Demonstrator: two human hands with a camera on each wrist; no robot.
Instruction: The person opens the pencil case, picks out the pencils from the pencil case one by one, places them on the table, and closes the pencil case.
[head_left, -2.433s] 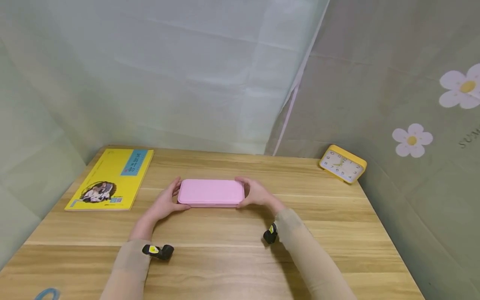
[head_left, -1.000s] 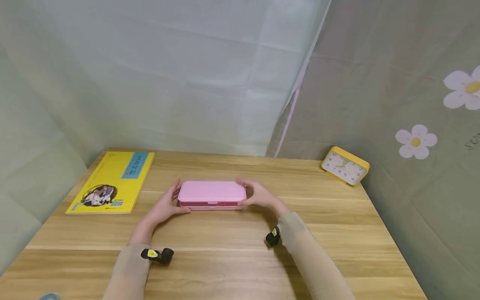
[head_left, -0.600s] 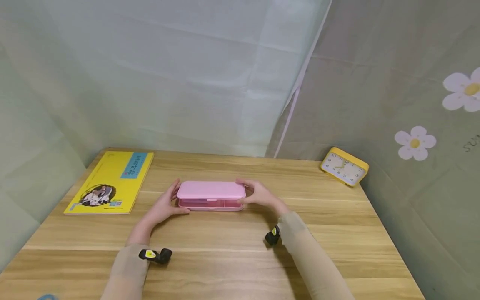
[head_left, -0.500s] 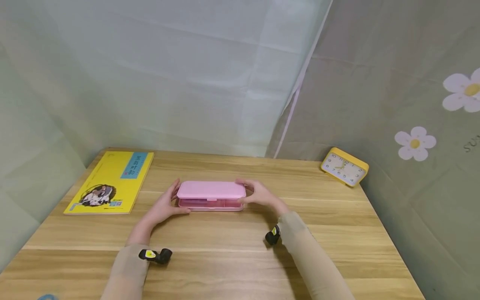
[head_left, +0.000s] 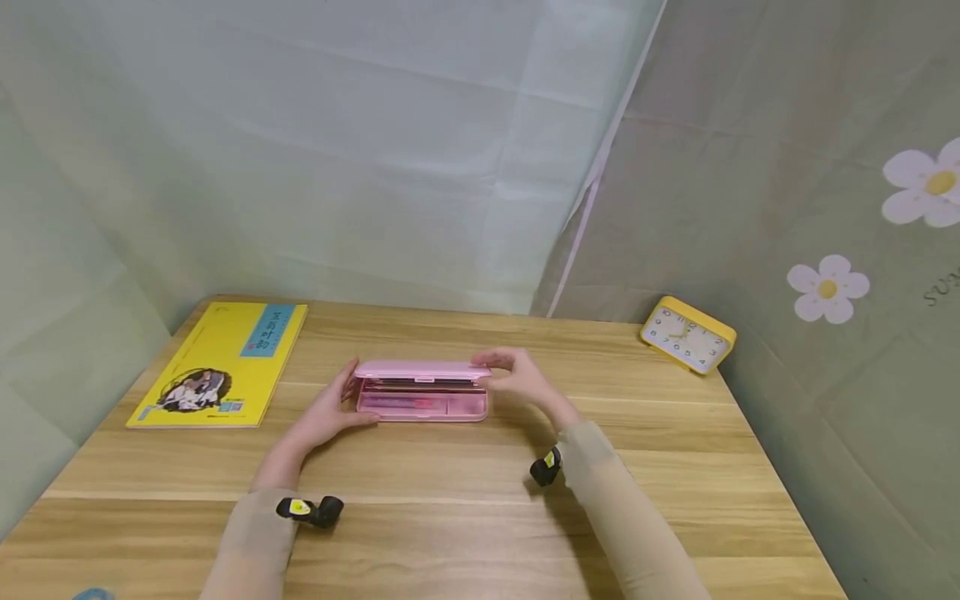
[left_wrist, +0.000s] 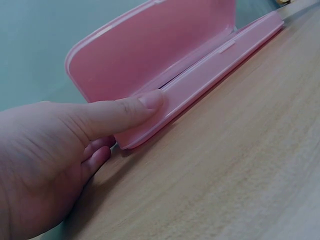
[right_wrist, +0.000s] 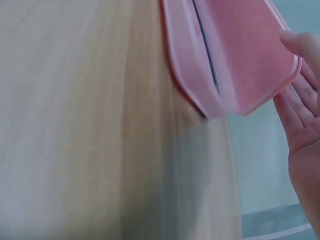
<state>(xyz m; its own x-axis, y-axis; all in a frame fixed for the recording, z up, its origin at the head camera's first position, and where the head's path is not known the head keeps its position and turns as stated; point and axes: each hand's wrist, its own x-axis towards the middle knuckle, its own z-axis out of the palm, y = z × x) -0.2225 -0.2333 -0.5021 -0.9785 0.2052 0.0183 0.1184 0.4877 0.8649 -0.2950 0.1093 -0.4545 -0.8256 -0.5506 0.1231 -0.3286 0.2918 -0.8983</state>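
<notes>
A pink pencil case (head_left: 467,407) lies on the table with its lid (head_left: 416,367) partly raised on the far side. Inside are a pen with a red part (head_left: 401,403) in the front section and several long, thin items behind it, partly under the lid. My left hand (head_left: 326,412) grips the left end of the base; in the left wrist view its thumb (left_wrist: 127,111) presses on the front wall. At the right end, my right hand (head_left: 525,385) holds the lid. In the right wrist view its thumb lies on the inner face of the lid (right_wrist: 255,50), other fingers behind.
A yellow book (head_left: 225,367) lies at the table's left rear. A yellow clock (head_left: 687,335) stands at the right rear edge. Part of a blue curved thing (head_left: 93,593) shows at the bottom left. Curtains (head_left: 360,167) hang behind the wooden table (head_left: 420,508).
The lid of the pencil case has gone from shut to partly raised, showing the contents. My right hand has risen slightly with it, while my left hand stays at the left end.
</notes>
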